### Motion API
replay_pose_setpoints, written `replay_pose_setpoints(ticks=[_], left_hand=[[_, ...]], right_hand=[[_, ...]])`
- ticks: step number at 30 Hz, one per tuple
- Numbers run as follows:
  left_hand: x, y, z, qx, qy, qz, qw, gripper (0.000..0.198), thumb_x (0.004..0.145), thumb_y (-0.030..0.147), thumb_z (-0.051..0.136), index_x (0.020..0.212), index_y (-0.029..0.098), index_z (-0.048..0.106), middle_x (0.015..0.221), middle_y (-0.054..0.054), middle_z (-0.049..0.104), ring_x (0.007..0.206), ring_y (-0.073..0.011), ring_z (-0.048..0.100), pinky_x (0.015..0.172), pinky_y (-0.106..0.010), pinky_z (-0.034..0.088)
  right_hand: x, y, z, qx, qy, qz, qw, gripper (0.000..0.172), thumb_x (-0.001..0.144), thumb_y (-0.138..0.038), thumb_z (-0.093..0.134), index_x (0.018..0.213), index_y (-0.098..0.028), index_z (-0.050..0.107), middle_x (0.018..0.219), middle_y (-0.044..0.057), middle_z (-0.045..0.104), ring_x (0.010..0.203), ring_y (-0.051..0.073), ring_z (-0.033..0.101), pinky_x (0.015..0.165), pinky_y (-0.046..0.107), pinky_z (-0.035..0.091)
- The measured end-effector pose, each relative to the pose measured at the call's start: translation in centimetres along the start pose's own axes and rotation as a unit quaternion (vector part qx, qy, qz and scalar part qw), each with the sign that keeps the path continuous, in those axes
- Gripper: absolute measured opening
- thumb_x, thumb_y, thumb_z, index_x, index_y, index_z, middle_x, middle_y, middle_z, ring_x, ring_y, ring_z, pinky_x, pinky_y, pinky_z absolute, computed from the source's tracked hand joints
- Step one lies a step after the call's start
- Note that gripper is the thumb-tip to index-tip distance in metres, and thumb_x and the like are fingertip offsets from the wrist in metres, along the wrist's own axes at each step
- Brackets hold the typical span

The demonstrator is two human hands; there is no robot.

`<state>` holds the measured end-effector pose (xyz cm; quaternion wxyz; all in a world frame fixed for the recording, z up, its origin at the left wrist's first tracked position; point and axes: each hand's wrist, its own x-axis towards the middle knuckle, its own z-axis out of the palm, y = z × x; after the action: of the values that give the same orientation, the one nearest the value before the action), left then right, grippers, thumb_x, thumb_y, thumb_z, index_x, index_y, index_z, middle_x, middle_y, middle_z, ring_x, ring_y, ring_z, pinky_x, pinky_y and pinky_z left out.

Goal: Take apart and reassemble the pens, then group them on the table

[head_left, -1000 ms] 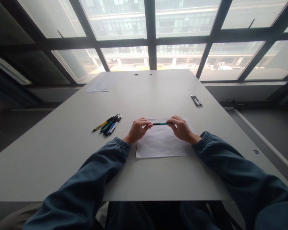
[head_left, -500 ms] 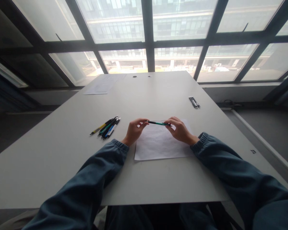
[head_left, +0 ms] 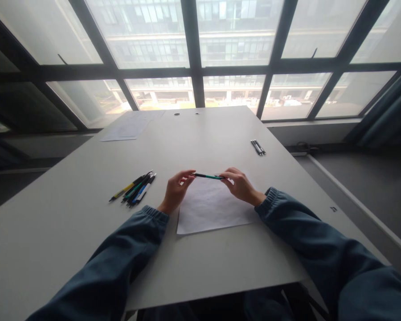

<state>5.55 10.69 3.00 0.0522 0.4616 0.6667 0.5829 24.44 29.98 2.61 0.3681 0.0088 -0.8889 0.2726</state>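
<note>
A green and black pen (head_left: 207,176) is held level between both hands, just above a white sheet of paper (head_left: 211,209) on the grey table (head_left: 87,214). My left hand (head_left: 177,189) pinches the pen's left end with curled fingers. My right hand (head_left: 239,185) pinches its right end. Both wrists rest near the sheet's upper corners. A loose bunch of several pens (head_left: 134,189), yellow, green, blue and black, lies to the left of my left hand.
Two dark pens (head_left: 258,147) lie at the table's right edge, beyond my right hand. Papers (head_left: 130,127) lie at the far left corner by the windows. A floor ledge runs along the right side.
The view has shifted, so everything sits further left and lower in the picture. The pen's left end has tipped slightly upward. Both hands keep their grip.
</note>
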Motion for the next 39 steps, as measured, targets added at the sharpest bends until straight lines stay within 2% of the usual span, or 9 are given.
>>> replay_pose_setpoints(ticks=[4, 8, 13, 16, 18, 21, 25, 30, 39], left_hand=[[0.2, 0.0, -0.1, -0.016, 0.030, 0.002, 0.999, 0.047, 0.088, 0.048, 0.069, 0.125, 0.019, 0.064, 0.091, -0.006, 0.073, 0.080, -0.0169, 0.069, 0.072, -0.028, 0.055], [0.2, -0.1, -0.1, -0.009, 0.032, -0.014, 0.999, 0.035, 0.094, 0.045, 0.060, 0.111, 0.015, 0.068, 0.077, -0.004, 0.070, 0.074, -0.0159, 0.067, 0.072, -0.027, 0.053], [0.1, 0.2, -0.1, 0.025, 0.022, -0.029, 0.999, 0.029, 0.096, 0.039, 0.056, 0.099, 0.015, 0.072, 0.073, -0.003, 0.069, 0.072, -0.0150, 0.065, 0.072, -0.026, 0.051], [0.2, 0.5, -0.1, 0.044, 0.016, -0.037, 0.998, 0.028, 0.095, 0.038, 0.055, 0.095, 0.015, 0.073, 0.071, -0.002, 0.068, 0.070, -0.0149, 0.064, 0.071, -0.026, 0.051], [0.2, 0.7, -0.1, 0.055, 0.020, -0.040, 0.997, 0.029, 0.094, 0.037, 0.055, 0.094, 0.015, 0.073, 0.069, -0.001, 0.067, 0.068, -0.0147, 0.063, 0.070, -0.026, 0.051], [0.2, 0.8, -0.1, 0.067, 0.025, -0.047, 0.996, 0.029, 0.094, 0.037, 0.054, 0.094, 0.015, 0.072, 0.068, -0.001, 0.067, 0.067, -0.0140, 0.062, 0.069, -0.025, 0.050], [0.2, 0.9, -0.2, 0.074, 0.025, -0.055, 0.995, 0.030, 0.094, 0.038, 0.053, 0.093, 0.015, 0.072, 0.067, 0.000, 0.066, 0.066, -0.0135, 0.062, 0.068, -0.024, 0.049], [0.2, 1.2, -0.1, 0.071, 0.022, -0.060, 0.995, 0.029, 0.092, 0.038, 0.054, 0.091, 0.015, 0.072, 0.064, 0.000, 0.066, 0.064, -0.0136, 0.061, 0.067, -0.024, 0.050], [0.2, 1.2, -0.2, 0.073, 0.015, -0.079, 0.994, 0.028, 0.091, 0.037, 0.055, 0.090, 0.015, 0.073, 0.061, 0.001, 0.064, 0.060, -0.0122, 0.059, 0.063, -0.022, 0.048]], right_hand=[[0.9, 0.5, -0.8, 0.004, 0.068, 0.036, 0.997, 0.013, 0.096, -0.021, 0.061, 0.100, -0.021, 0.073, 0.088, 0.006, 0.067, 0.079, 0.018, 0.061, 0.075, 0.033, 0.052], [2.0, 2.4, -2.6, -0.013, 0.155, 0.085, 0.984, 0.015, 0.095, -0.025, 0.061, 0.100, -0.019, 0.074, 0.088, 0.005, 0.069, 0.077, 0.018, 0.062, 0.076, 0.033, 0.052], [2.5, 7.7, -5.9, -0.071, 0.263, 0.151, 0.950, 0.019, 0.092, -0.028, 0.062, 0.099, -0.016, 0.076, 0.088, 0.007, 0.071, 0.077, 0.020, 0.063, 0.076, 0.035, 0.053], [2.0, 11.7, -7.9, -0.101, 0.314, 0.208, 0.921, 0.023, 0.089, -0.029, 0.062, 0.096, -0.013, 0.077, 0.088, 0.011, 0.073, 0.076, 0.022, 0.065, 0.078, 0.037, 0.053], [1.5, 14.0, -9.0, -0.126, 0.338, 0.255, 0.897, 0.025, 0.088, -0.027, 0.060, 0.097, -0.011, 0.077, 0.092, 0.014, 0.075, 0.082, 0.024, 0.067, 0.083, 0.038, 0.053], [0.8, 16.5, -10.2, -0.152, 0.331, 0.314, 0.877, 0.028, 0.087, -0.025, 0.058, 0.101, -0.008, 0.077, 0.099, 0.017, 0.076, 0.090, 0.026, 0.069, 0.089, 0.038, 0.052], [0.5, 18.0, -11.0, -0.192, 0.284, 0.382, 0.858, 0.032, 0.089, -0.023, 0.055, 0.105, -0.007, 0.076, 0.105, 0.020, 0.076, 0.096, 0.027, 0.070, 0.090, 0.036, 0.051], [0.8, 19.0, -11.1, -0.210, 0.252, 0.419, 0.847, 0.029, 0.087, -0.021, 0.057, 0.102, -0.008, 0.078, 0.103, 0.022, 0.075, 0.099, 0.030, 0.069, 0.091, 0.037, 0.051], [1.3, 21.5, -10.8, -0.263, 0.188, 0.456, 0.829, 0.025, 0.086, -0.021, 0.059, 0.097, -0.013, 0.079, 0.100, 0.020, 0.076, 0.098, 0.030, 0.068, 0.090, 0.038, 0.050]])
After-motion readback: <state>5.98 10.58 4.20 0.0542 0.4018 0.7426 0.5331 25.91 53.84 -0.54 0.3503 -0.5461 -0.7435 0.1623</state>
